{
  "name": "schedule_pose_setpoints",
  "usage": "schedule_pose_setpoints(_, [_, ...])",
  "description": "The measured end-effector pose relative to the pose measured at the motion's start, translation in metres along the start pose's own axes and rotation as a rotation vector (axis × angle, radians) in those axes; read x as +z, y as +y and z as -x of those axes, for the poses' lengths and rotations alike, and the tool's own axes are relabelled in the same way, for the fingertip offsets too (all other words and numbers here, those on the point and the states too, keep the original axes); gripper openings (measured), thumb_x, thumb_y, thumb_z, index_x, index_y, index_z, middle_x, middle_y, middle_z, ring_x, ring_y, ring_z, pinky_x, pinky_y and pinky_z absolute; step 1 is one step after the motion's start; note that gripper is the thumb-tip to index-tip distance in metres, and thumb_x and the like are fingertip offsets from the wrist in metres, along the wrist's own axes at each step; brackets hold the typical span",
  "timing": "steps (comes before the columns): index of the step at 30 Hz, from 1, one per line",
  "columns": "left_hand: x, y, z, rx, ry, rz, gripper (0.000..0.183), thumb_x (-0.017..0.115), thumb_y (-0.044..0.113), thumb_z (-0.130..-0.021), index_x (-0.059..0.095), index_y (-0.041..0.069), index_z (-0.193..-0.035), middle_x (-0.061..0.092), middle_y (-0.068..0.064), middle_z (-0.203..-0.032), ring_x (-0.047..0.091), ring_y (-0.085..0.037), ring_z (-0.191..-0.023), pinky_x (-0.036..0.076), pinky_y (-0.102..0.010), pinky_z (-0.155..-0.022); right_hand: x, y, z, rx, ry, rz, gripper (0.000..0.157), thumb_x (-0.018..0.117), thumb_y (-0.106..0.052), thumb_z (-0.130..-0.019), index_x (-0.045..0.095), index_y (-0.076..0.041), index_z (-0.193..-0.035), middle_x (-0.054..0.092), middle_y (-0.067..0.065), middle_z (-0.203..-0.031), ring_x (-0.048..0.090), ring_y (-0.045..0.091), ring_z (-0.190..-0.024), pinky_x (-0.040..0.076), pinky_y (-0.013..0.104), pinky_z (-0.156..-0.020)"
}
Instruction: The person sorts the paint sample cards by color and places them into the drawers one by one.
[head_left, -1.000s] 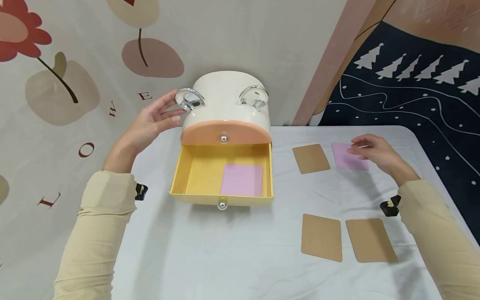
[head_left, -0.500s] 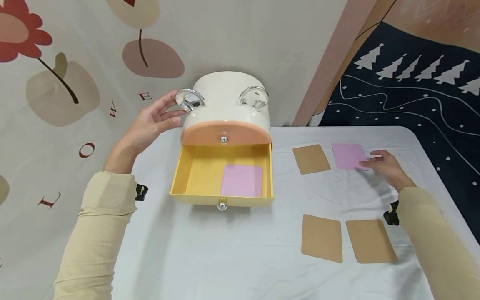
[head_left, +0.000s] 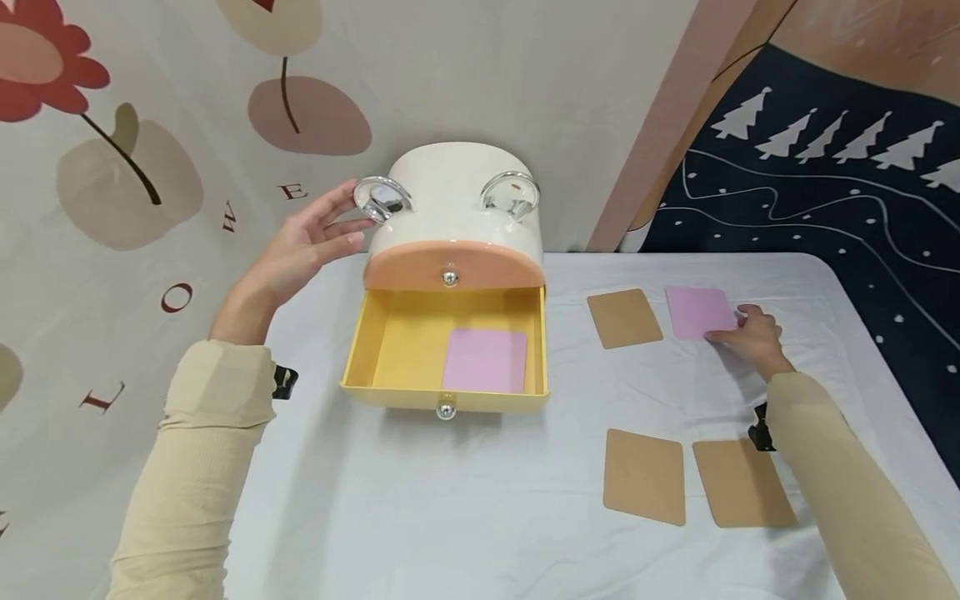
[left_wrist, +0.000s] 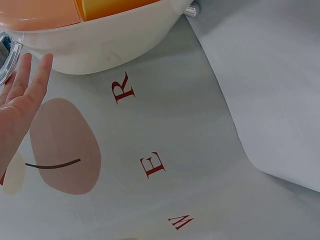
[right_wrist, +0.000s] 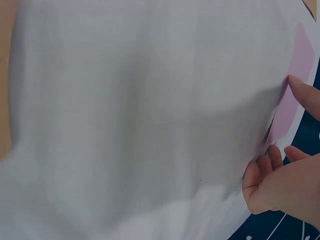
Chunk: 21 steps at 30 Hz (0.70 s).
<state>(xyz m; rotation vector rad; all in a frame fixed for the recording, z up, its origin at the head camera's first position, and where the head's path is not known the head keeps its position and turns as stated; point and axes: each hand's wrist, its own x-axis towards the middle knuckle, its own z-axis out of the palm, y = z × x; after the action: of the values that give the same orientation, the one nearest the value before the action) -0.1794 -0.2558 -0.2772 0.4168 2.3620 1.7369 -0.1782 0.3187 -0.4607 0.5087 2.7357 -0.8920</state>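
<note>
- Two hands are seen about a cream storage box (head_left: 456,196), which is taken here as the landmark; it stands at the back of a white table (head_left: 465,508) with its yellow drawer (head_left: 375,350) pulled open toward the viewer.
- The left hand (head_left: 303,250) is held against the box's left side, fingers straight and relaxed, nothing grasped; its fingertips lie at the left silver ring handle (head_left: 381,198) (in the left wrist view the fingers (left_wrist: 30,82) are seen just beside the box's wall (left_wrist: 107,47)).
- The right hand (head_left: 750,337) is placed on the table well to the right of the box, at the near right corner of a pink card (head_left: 700,312); its fingertips are set on the card's edge, but whether the card is pinched or only pressed cannot be told.
- In the right wrist view the card (right_wrist: 292,92) is seen lying flat, with one fingertip (right_wrist: 300,90) on it.
- A second pink card (head_left: 484,360) is seen lying inside the open drawer, toward its right side.
- Three brown cards are laid out to the right of the box: one (head_left: 624,317) just left of the pink card, and two (head_left: 644,476) (head_left: 742,483) nearer the viewer, side by side.
</note>
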Motion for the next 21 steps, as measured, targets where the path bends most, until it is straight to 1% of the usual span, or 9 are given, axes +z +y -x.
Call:
schedule_pose_setpoints(3, [0.0, 0.0, 0.0, -0.005, 0.001, -0.002, 0.065, 0.054, 0.006, -0.091, 0.022, 0.018, -0.146, 0.03, -0.01, -0.143, 0.04, -0.023, -0.125, 0.044, -0.017, -0.09, 0.001, -0.003, -0.002, 0.014, 0.007, 0.018, 0.084, 0.065, -0.023, -0.08, 0.016, 0.014, -0.137, 0.034, 0.037, -0.123, 0.027, 0.049, -0.111, 0.033, 0.055, -0.087])
schedule_pose_setpoints(8, [0.001, 0.0, 0.0, -0.003, 0.0, 0.016, 0.065, 0.054, 0.005, -0.091, 0.022, 0.017, -0.146, 0.03, -0.011, -0.143, 0.041, -0.022, -0.124, 0.044, -0.017, -0.09, -0.001, -0.003, -0.004, 0.031, -0.016, 0.006, 0.084, 0.064, -0.02, -0.079, 0.014, 0.016, -0.136, 0.03, 0.039, -0.127, 0.027, 0.051, -0.117, 0.029, 0.055, -0.098])
schedule_pose_setpoints(10, [0.001, 0.0, -0.001, 0.001, -0.001, 0.025, 0.065, 0.054, 0.005, -0.091, 0.022, 0.016, -0.146, 0.03, -0.011, -0.143, 0.041, -0.022, -0.124, 0.044, -0.017, -0.09, -0.002, -0.003, -0.004, 0.031, -0.025, -0.006, 0.081, 0.063, -0.018, -0.08, 0.017, 0.017, -0.135, 0.028, 0.039, -0.129, 0.028, 0.051, -0.119, 0.028, 0.054, -0.101])
schedule_pose_setpoints(12, [0.001, 0.0, -0.001, 0.004, -0.002, 0.032, 0.065, 0.055, 0.004, -0.091, 0.022, 0.016, -0.146, 0.031, -0.011, -0.142, 0.041, -0.022, -0.124, 0.044, -0.017, -0.089, -0.003, -0.002, -0.003, 0.031, -0.027, -0.044, 0.074, 0.062, -0.015, -0.08, 0.022, 0.017, -0.133, 0.029, 0.038, -0.13, 0.03, 0.048, -0.12, 0.028, 0.053, -0.101])
schedule_pose_setpoints(14, [0.0, -0.001, -0.001, 0.008, -0.004, 0.04, 0.065, 0.055, 0.004, -0.091, 0.022, 0.015, -0.146, 0.031, -0.011, -0.142, 0.041, -0.022, -0.124, 0.044, -0.017, -0.089, -0.005, -0.001, -0.002, 0.036, -0.04, -0.093, 0.065, 0.061, -0.013, -0.081, 0.03, 0.017, -0.129, 0.036, 0.036, -0.126, 0.04, 0.044, -0.112, 0.037, 0.05, -0.095])
schedule_pose_setpoints(16, [0.0, -0.001, -0.001, 0.01, -0.006, 0.043, 0.065, 0.055, 0.004, -0.09, 0.022, 0.015, -0.146, 0.03, -0.011, -0.142, 0.041, -0.022, -0.124, 0.044, -0.017, -0.089, -0.008, 0.0, 0.0, 0.031, -0.065, -0.153, 0.056, 0.06, -0.01, -0.083, 0.036, 0.017, -0.125, 0.048, 0.03, -0.112, 0.052, 0.032, -0.097, 0.046, 0.041, -0.084])
schedule_pose_setpoints(17, [0.0, -0.001, -0.001, 0.011, -0.006, 0.048, 0.065, 0.055, 0.004, -0.09, 0.022, 0.015, -0.146, 0.03, -0.011, -0.142, 0.041, -0.022, -0.124, 0.044, -0.017, -0.089, -0.009, 0.0, 0.0, 0.03, -0.087, -0.197, 0.052, 0.059, -0.008, -0.083, 0.037, 0.017, -0.123, 0.054, 0.025, -0.102, 0.054, 0.025, -0.089, 0.048, 0.036, -0.077])
schedule_pose_setpoints(19, [0.0, -0.001, -0.001, 0.014, -0.006, 0.054, 0.066, 0.055, 0.003, -0.09, 0.022, 0.015, -0.146, 0.03, -0.012, -0.142, 0.041, -0.022, -0.124, 0.044, -0.017, -0.089, -0.013, 0.0, 0.001, 0.015, -0.149, -0.273, 0.045, 0.056, -0.004, -0.086, 0.038, 0.017, -0.12, 0.057, 0.011, -0.085, 0.054, 0.012, -0.074, 0.049, 0.026, -0.065])
schedule_pose_setpoints(21, [0.0, -0.002, -0.001, 0.017, -0.005, 0.063, 0.066, 0.055, 0.003, -0.09, 0.023, 0.014, -0.146, 0.031, -0.012, -0.142, 0.042, -0.022, -0.124, 0.045, -0.016, -0.088, -0.017, -0.001, 0.002, -0.005, -0.207, -0.34, 0.039, 0.053, 0.0, -0.086, 0.038, 0.018, -0.118, 0.055, 0.001, -0.078, 0.053, 0.006, -0.066, 0.051, 0.022, -0.061])
